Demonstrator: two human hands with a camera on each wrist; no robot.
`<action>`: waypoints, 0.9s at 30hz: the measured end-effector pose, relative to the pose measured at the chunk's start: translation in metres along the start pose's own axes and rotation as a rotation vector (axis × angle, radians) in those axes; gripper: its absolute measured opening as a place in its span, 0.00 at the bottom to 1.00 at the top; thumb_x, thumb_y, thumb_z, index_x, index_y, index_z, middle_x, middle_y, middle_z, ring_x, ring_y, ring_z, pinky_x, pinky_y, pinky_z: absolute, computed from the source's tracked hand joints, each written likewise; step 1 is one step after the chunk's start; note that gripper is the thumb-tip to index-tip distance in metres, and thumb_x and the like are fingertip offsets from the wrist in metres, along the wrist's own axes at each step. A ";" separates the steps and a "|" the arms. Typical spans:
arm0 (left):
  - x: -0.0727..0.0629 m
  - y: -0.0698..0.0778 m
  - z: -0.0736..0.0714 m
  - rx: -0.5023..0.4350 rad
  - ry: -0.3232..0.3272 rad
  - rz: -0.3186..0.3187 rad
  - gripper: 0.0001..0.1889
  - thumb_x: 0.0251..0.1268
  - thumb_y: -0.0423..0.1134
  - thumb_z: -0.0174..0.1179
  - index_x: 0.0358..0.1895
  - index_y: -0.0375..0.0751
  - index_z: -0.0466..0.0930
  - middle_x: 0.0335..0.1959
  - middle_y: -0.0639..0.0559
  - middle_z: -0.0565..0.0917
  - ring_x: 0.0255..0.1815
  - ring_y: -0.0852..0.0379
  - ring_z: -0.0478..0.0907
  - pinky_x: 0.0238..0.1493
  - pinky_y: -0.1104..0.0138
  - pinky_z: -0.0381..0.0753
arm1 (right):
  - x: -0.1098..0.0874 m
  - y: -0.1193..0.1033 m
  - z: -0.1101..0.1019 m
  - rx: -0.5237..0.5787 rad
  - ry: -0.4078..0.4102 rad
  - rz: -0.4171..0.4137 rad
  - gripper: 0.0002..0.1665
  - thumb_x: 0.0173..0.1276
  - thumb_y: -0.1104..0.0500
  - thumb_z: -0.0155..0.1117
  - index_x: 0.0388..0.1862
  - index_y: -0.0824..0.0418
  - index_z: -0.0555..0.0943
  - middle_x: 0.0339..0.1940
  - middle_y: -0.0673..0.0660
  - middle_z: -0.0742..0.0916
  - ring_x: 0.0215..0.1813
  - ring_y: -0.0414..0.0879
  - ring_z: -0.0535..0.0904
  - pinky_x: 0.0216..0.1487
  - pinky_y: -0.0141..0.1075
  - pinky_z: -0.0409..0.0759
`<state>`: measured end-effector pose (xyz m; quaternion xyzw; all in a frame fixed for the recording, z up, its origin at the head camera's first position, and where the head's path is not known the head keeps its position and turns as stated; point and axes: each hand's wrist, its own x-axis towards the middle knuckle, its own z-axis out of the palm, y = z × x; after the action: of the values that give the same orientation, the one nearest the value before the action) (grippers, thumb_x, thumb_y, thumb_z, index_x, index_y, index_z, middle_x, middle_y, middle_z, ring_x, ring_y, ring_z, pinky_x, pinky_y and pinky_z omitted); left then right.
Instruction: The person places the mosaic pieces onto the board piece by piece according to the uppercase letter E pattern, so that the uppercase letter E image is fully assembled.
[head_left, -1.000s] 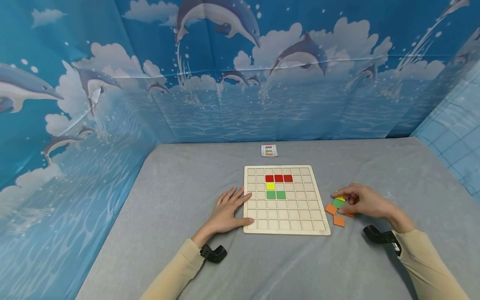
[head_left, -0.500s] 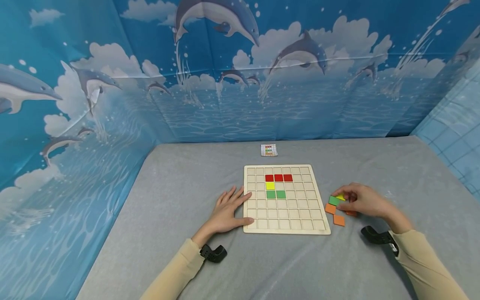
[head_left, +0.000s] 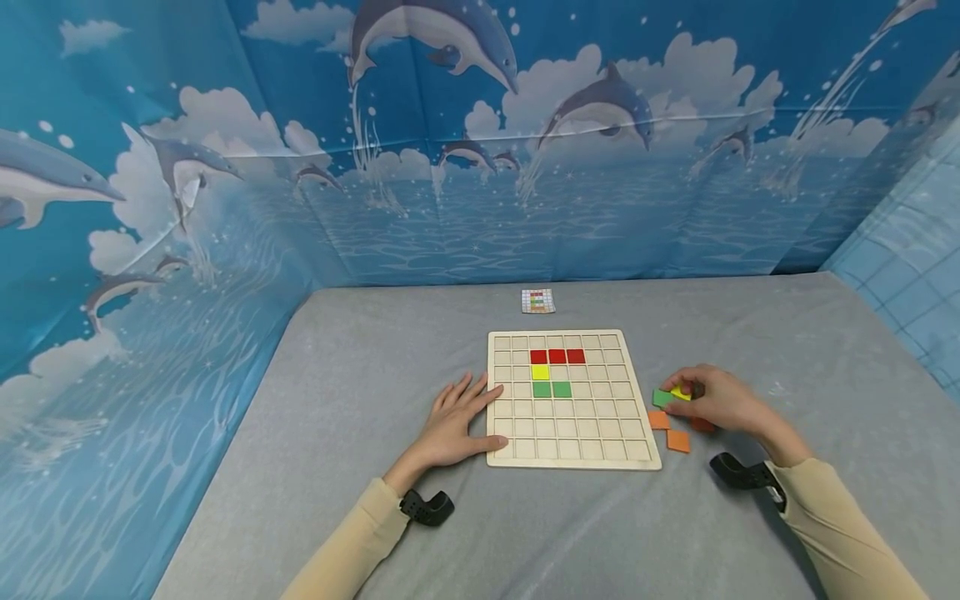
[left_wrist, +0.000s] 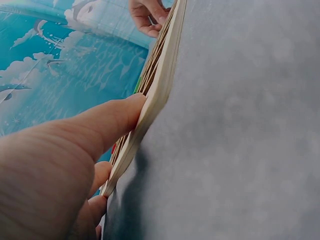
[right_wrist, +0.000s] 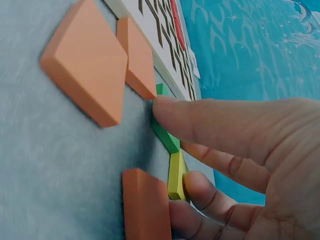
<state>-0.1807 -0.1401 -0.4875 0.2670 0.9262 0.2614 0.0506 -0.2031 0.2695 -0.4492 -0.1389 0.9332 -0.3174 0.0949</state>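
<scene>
A wooden grid board lies on the grey-covered table, with red, yellow and green square tiles set in some of its cells. My left hand rests at its left edge, fingers spread, with the thumb and a fingertip over the rim; the left wrist view shows the thumb on the frame. To the right of the board, my right hand pinches a green tile between thumb and index finger. Touching that tile is a yellow tile, close to the curled fingers.
Around the right hand lie loose orange tiles: one by the board's edge, another orange tile nearer me, and an orange tile under the hand. A small pattern card sits behind the board. A dolphin-print curtain stands beyond.
My right hand has shifted slightly left, and the green tile has slid left with it toward the board. An orange tile beside the board has been nudged left. My left hand stays put.
</scene>
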 end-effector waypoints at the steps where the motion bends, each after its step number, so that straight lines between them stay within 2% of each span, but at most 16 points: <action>1: 0.000 0.000 0.000 0.000 0.000 -0.001 0.41 0.61 0.61 0.58 0.74 0.52 0.56 0.76 0.50 0.48 0.75 0.49 0.36 0.69 0.50 0.34 | 0.001 0.000 0.001 -0.004 0.003 0.005 0.16 0.57 0.55 0.73 0.40 0.63 0.83 0.29 0.52 0.74 0.29 0.46 0.66 0.28 0.37 0.64; 7: -0.001 0.000 -0.001 0.003 -0.001 0.001 0.41 0.61 0.61 0.58 0.75 0.52 0.55 0.76 0.50 0.47 0.75 0.49 0.36 0.69 0.51 0.34 | 0.007 -0.001 0.006 -0.046 0.054 0.052 0.17 0.58 0.53 0.72 0.40 0.64 0.83 0.34 0.57 0.78 0.35 0.50 0.70 0.34 0.41 0.69; 12: -0.001 -0.001 0.000 0.002 -0.004 0.001 0.41 0.61 0.61 0.58 0.75 0.52 0.55 0.76 0.50 0.47 0.75 0.49 0.36 0.69 0.50 0.34 | 0.012 -0.003 0.011 -0.057 0.110 0.094 0.17 0.58 0.56 0.72 0.41 0.66 0.82 0.36 0.60 0.78 0.38 0.53 0.70 0.37 0.45 0.69; 17: -0.001 0.000 0.000 0.002 -0.002 0.005 0.41 0.61 0.60 0.58 0.75 0.51 0.55 0.76 0.50 0.48 0.75 0.49 0.36 0.69 0.50 0.34 | 0.013 -0.004 0.015 -0.060 0.164 0.062 0.16 0.57 0.59 0.73 0.40 0.67 0.81 0.35 0.60 0.79 0.37 0.53 0.71 0.37 0.46 0.69; 27: -0.001 -0.001 0.000 0.002 -0.003 0.006 0.41 0.61 0.61 0.58 0.74 0.51 0.56 0.76 0.50 0.48 0.75 0.49 0.36 0.69 0.50 0.34 | 0.011 -0.003 0.018 -0.035 0.200 0.004 0.11 0.58 0.63 0.70 0.38 0.64 0.79 0.30 0.54 0.80 0.28 0.47 0.72 0.29 0.39 0.69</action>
<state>-0.1800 -0.1414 -0.4881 0.2704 0.9254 0.2604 0.0512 -0.2084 0.2538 -0.4624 -0.1061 0.9438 -0.3131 -0.0007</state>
